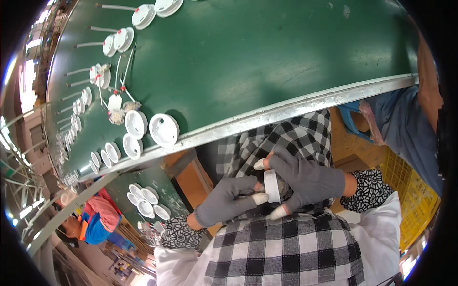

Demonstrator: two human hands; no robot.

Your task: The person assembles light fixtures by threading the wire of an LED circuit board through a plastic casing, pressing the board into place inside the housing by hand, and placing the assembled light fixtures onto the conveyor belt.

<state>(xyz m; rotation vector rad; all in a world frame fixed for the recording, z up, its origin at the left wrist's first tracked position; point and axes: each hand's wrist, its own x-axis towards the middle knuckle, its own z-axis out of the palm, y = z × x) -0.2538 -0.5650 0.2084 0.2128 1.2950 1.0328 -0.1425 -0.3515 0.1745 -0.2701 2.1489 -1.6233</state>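
Observation:
Above my lap, a white round plastic housing [272, 186] is held between my two hands, tilted on its side. My left hand [229, 200], in a grey glove with pale-wrapped fingertips, pinches it from the left with thumb and fingers. From the right, my right hand [307, 180], gloved the same way, curls round its other side, fingers at the upper and lower rim. A mottled grey mass shows at the housing's right side, partly hidden by my right hand; I cannot make out what it is.
A green conveyor belt [267, 57] with a metal edge rail [286, 108] runs ahead. On its left lie white cups [164, 130] and round white parts with wires [144, 16]. A yellow crate [417, 195] and another person's arm [429, 95] are at right.

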